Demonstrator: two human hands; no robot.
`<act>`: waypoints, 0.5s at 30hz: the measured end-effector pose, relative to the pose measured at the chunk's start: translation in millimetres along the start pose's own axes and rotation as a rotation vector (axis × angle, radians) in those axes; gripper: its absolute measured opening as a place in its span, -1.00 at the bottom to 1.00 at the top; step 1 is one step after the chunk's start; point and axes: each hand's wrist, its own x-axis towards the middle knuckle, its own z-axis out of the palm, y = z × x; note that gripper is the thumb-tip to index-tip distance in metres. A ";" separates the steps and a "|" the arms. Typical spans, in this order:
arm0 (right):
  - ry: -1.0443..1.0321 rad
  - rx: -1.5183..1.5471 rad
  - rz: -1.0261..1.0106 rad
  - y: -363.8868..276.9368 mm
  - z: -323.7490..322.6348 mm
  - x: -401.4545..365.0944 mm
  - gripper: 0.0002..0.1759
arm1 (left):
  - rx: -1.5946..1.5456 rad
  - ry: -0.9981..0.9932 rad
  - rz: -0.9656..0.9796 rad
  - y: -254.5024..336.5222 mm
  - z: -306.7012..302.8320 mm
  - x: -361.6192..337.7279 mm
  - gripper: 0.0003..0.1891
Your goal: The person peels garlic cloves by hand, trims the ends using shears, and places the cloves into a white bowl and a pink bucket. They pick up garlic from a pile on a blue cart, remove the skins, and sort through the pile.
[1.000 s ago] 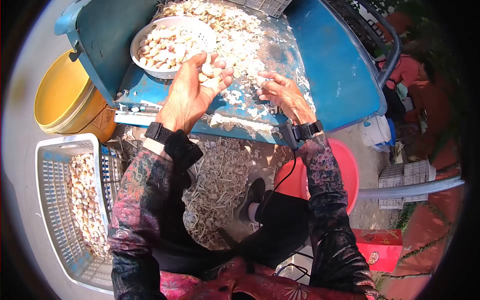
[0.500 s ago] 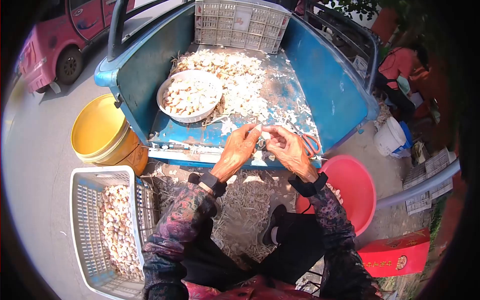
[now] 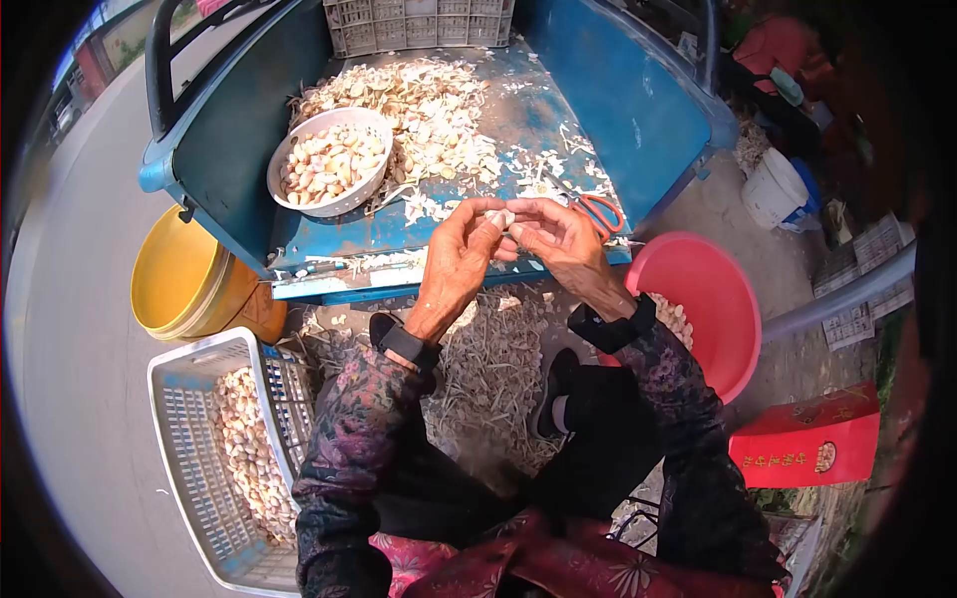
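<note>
My left hand and my right hand meet above the front edge of the blue cart bed. Between their pinched fingertips is a small whitish garlic clove, held by both. Red-handled scissors lie just beyond my right hand. Up and to the left, a white bowl of cloves stands on the bed, beside a heap of peelings.
At left are a yellow bucket and a grey crate holding garlic. A pink basin with cloves stands at right, near a red box. Another person sits at the upper right, by a white bucket.
The view has shifted, so the cart and bowl sit higher and further left. My hands have drawn closer together around the clove. The pink vehicle has nearly left the view.
</note>
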 end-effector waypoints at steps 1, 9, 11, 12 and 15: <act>0.002 0.001 0.005 0.1 -0.9 -0.9 -0.70 | -0.001 -0.001 -0.005 0.5 0.5 0.1 -0.76; 0.081 -0.082 -0.116 6.3 1.7 -2.5 -0.66 | -0.016 0.125 0.096 -3.1 12.5 -1.6 -0.75; 0.083 -0.081 -0.121 4.1 3.7 -4.6 -0.66 | -0.012 0.145 0.110 -4.3 12.6 -0.8 -0.75; 0.084 -0.078 -0.128 2.8 4.9 -5.9 -0.66 | 0.039 0.160 0.117 -3.7 12.7 -1.3 -0.76; 0.119 -0.059 -0.074 2.4 6.4 -5.7 -0.66 | 0.201 0.154 0.075 1.9 9.3 -4.0 -0.77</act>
